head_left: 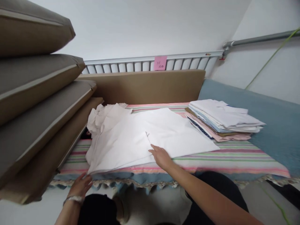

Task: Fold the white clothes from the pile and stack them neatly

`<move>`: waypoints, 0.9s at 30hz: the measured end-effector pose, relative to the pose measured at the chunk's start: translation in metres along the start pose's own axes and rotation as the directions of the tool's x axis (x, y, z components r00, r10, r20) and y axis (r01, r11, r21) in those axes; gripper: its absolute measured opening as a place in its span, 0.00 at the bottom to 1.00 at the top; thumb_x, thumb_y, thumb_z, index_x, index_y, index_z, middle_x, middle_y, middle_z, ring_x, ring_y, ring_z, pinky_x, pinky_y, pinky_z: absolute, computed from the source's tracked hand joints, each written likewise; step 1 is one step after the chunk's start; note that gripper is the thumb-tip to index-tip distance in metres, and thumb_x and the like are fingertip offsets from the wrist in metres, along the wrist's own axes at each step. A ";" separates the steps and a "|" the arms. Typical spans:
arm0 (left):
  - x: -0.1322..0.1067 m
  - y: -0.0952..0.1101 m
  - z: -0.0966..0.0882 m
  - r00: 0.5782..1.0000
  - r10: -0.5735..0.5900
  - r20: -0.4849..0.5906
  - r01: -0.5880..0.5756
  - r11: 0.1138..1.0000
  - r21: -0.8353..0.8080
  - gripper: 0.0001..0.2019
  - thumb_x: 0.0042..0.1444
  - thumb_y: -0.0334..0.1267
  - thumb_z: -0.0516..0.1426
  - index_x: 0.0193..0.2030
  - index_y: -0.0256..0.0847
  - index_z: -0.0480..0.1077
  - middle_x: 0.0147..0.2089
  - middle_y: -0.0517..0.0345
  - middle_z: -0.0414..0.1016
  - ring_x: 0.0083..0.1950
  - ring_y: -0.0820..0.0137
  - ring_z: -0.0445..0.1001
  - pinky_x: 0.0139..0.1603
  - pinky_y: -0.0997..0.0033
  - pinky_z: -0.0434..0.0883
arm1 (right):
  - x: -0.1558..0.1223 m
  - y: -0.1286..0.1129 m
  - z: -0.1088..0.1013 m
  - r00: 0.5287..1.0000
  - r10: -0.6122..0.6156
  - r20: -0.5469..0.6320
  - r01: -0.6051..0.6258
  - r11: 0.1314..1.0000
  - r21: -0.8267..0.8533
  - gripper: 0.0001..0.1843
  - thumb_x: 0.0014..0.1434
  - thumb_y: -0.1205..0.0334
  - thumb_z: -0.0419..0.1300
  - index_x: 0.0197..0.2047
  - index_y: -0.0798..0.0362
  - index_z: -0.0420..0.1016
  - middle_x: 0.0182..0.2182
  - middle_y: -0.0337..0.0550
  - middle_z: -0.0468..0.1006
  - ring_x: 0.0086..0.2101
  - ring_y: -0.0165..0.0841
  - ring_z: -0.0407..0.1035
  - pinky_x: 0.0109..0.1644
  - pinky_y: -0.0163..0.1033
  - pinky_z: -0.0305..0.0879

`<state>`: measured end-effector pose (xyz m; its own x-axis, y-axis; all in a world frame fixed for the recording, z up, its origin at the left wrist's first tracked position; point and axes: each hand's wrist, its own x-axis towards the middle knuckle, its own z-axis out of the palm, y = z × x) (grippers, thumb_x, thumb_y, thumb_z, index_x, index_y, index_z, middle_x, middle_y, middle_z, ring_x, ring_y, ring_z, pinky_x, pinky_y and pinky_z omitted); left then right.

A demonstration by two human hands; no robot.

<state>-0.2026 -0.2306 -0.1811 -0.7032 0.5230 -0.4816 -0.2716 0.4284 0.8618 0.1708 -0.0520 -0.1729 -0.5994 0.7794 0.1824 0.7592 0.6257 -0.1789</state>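
A white shirt [131,137] lies spread out on the striped cloth in front of me, with a narrow slit or cloth edge near its middle. At that edge is my right hand [161,157], its thumb and index finger close together on the fabric, apparently pinching it. My left hand [81,186] is beside the shirt's near left corner, fingers apart and holding nothing. A crumpled off-white garment [106,117] lies at the shirt's far left side, partly against it. On the right sits a stack of folded clothes [222,120], white on top with pink, blue and brown layers below.
Thick brown-and-grey cushions [47,90] are piled high at the left, close to my left hand. A brown padded board [145,87] stands along the back, before a white radiator [131,66] bearing a pink note [160,63]. The striped cloth [248,154] covers a blue-covered surface [278,125].
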 end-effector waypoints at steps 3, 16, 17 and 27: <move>-0.003 0.002 0.014 0.993 -0.093 0.071 0.099 0.992 -0.084 0.14 0.48 0.26 0.55 0.43 0.41 0.61 0.35 0.58 0.73 0.37 0.72 0.75 0.41 0.69 0.72 | 0.007 -0.012 -0.009 1.000 -0.024 -0.004 0.024 0.998 -0.052 0.16 0.59 0.67 0.48 0.44 0.52 0.75 0.54 0.50 0.68 0.50 0.41 0.63 0.51 0.47 0.58; 0.008 0.002 0.017 0.990 -0.129 0.050 0.138 0.935 -0.327 0.08 0.50 0.22 0.53 0.31 0.41 0.63 0.24 0.64 0.72 0.25 0.75 0.72 0.35 0.73 0.71 | -0.013 -0.015 -0.016 0.999 -0.045 0.005 0.045 0.998 -0.051 0.13 0.60 0.63 0.51 0.42 0.50 0.75 0.48 0.46 0.73 0.48 0.39 0.65 0.51 0.45 0.57; 0.009 0.002 0.018 0.990 -0.133 0.045 0.141 0.930 -0.340 0.09 0.50 0.22 0.52 0.31 0.41 0.63 0.23 0.64 0.71 0.24 0.76 0.72 0.34 0.74 0.70 | -0.011 -0.016 -0.018 0.999 -0.038 0.012 0.039 0.998 -0.039 0.13 0.60 0.61 0.51 0.41 0.51 0.76 0.48 0.46 0.74 0.48 0.39 0.65 0.51 0.45 0.57; 0.002 0.011 0.020 0.975 -0.122 0.188 0.187 0.905 -0.381 0.10 0.49 0.41 0.57 0.39 0.41 0.66 0.30 0.57 0.75 0.29 0.67 0.75 0.33 0.64 0.73 | -0.004 0.002 0.008 0.997 -0.035 0.074 0.026 0.993 0.115 0.24 0.60 0.50 0.49 0.59 0.44 0.62 0.61 0.46 0.56 0.61 0.41 0.48 0.61 0.54 0.47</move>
<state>-0.1936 -0.2106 -0.1760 -0.5289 0.5955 -0.6047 -0.6279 0.2048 0.7509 0.1732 -0.0537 -0.1814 -0.6425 0.7574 0.1161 0.7091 0.6452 -0.2843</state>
